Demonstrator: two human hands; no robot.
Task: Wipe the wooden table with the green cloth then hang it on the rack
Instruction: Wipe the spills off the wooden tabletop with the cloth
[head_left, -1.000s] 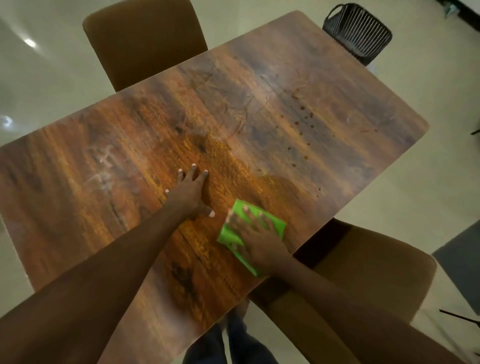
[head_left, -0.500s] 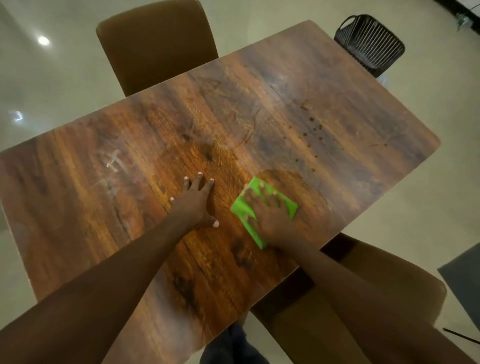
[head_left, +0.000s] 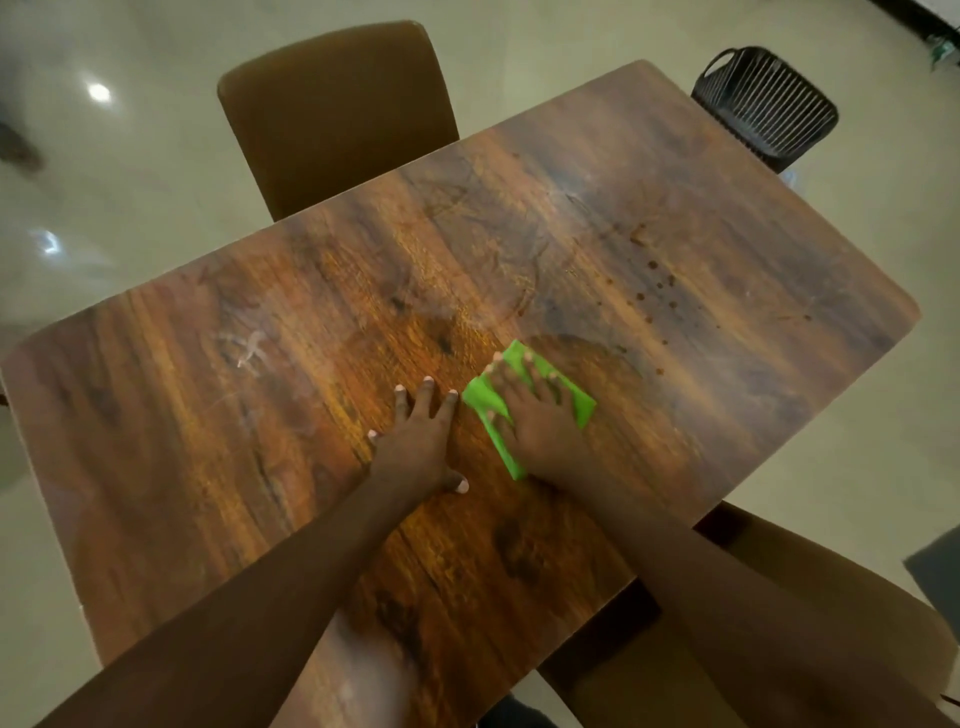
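The wooden table (head_left: 649, 218) fills the head view, its top marked with dark droplets and pale smears. A folded green cloth (head_left: 480, 400) lies flat on it near the middle. My right hand (head_left: 535, 415) presses down on the cloth with fingers spread, covering most of it. Just left of the cloth, my left hand (head_left: 415, 441) rests flat on the bare wood with its fingers apart and nothing in it. No rack shows in this view.
A brown chair (head_left: 337, 109) stands at the table's far side, another brown chair (head_left: 779, 623) at the near right. A black slatted basket (head_left: 769, 104) sits on the floor past the far right corner. Dark spots (head_left: 660, 283) dot the wood beyond the cloth.
My right hand has slid the green cloth away from the table's near edge toward the middle, closer to my left hand. The left hand has stayed flat in place.
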